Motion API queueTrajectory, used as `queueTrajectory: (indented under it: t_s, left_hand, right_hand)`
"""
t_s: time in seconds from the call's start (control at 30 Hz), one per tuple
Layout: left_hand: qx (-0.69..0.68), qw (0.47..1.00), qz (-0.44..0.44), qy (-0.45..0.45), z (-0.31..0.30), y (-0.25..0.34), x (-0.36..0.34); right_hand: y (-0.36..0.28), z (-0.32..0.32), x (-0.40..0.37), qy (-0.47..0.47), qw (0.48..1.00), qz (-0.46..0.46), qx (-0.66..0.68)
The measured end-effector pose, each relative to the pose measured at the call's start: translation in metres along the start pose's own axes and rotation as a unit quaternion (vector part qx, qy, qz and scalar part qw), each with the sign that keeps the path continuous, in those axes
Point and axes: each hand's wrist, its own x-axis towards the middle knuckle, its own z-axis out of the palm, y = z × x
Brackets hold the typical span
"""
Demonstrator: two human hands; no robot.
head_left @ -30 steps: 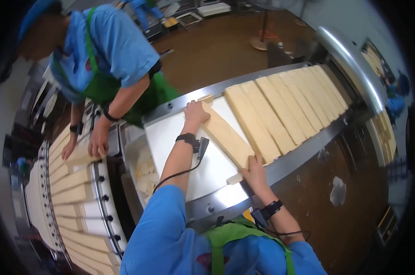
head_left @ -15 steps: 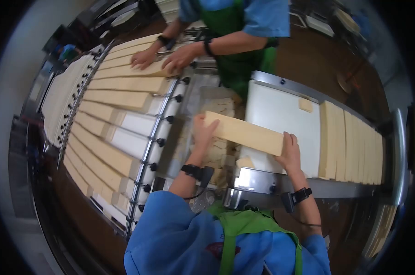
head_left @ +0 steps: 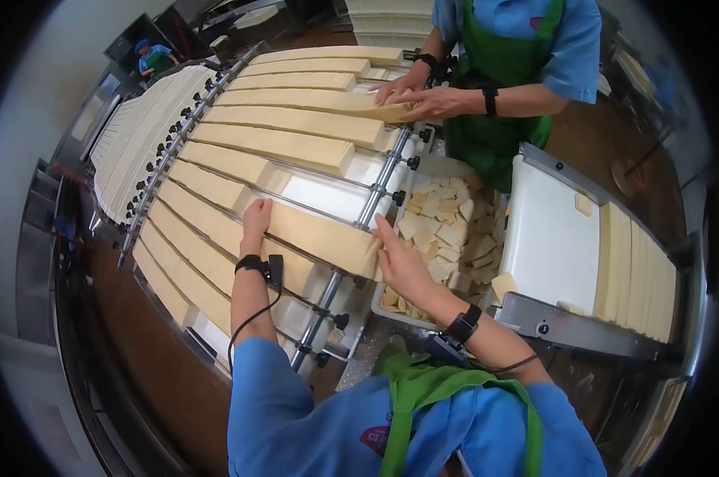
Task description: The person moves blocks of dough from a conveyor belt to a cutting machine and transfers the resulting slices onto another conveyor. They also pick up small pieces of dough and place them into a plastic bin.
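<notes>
A long pale-yellow block, smooth like crustless loaf or firm dough, lies between my two hands over the railed conveyor. My left hand is closed around its far left end, with the fingertips partly hidden. At the other end, my right hand presses the block with thumb and fingers near the metal side bar. Matching blocks rest in lanes between thin rods on either side. A white stretch of belt shows just beyond the held block.
Across the conveyor, a co-worker's hands touch another block. A tub full of pale offcut pieces stands between the conveyor and a white belt table. More blocks stand side by side on that table. Black knobs stick out along the rail.
My hands have carried the block left from above the offcut tub and white table onto the railed conveyor. The view has swung left. The co-worker's hands are still on a block.
</notes>
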Motion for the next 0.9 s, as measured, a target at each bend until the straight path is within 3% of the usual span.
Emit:
queueTrajectory:
  t_s: [0.1, 0.2, 0.3, 0.4, 0.5, 0.6, 0.7, 0.8, 0.9]
  left_hand:
    - [0.163, 0.985, 0.011, -0.060, -0.014, -0.010, 0.015]
    - [0.275, 0.955, 0.111, -0.024, -0.041, 0.011, 0.008]
    - [0.265, 0.947, 0.164, 0.082, -0.039, -0.003, 0.006]
    - [0.227, 0.947, 0.107, 0.203, -0.024, -0.003, 0.003]
    - [0.175, 0.978, -0.089, 0.063, -0.021, -0.005, 0.010]
    - [0.072, 0.996, -0.046, 0.007, -0.021, -0.021, 0.017]
    - [-0.023, 0.992, -0.073, -0.099, -0.010, -0.031, 0.023]
    - [-0.009, 0.992, -0.067, -0.111, -0.009, -0.022, 0.018]
    - [0.147, 0.974, 0.135, -0.106, 0.006, -0.064, 0.035]
  right_hand:
    - [-0.010, 0.018, 0.012, 0.013, 0.999, -0.037, -0.024]
    - [-0.020, 0.022, 0.018, -0.016, 1.000, -0.008, -0.025]
    - [-0.017, 0.039, 0.025, -0.006, 1.000, -0.022, -0.017]
    - [-0.002, 0.054, 0.029, 0.010, 0.999, -0.040, -0.016]
    - [0.003, 0.050, 0.027, 0.004, 1.000, -0.017, -0.011]
    - [-0.002, 0.043, 0.022, 0.018, 0.999, -0.007, -0.026]
    - [-0.016, 0.024, 0.017, 0.017, 0.999, 0.011, -0.046]
    - [-0.018, 0.016, 0.013, 0.018, 0.999, 0.010, -0.048]
    - [-0.017, 0.018, 0.013, 0.010, 0.999, 0.003, -0.049]
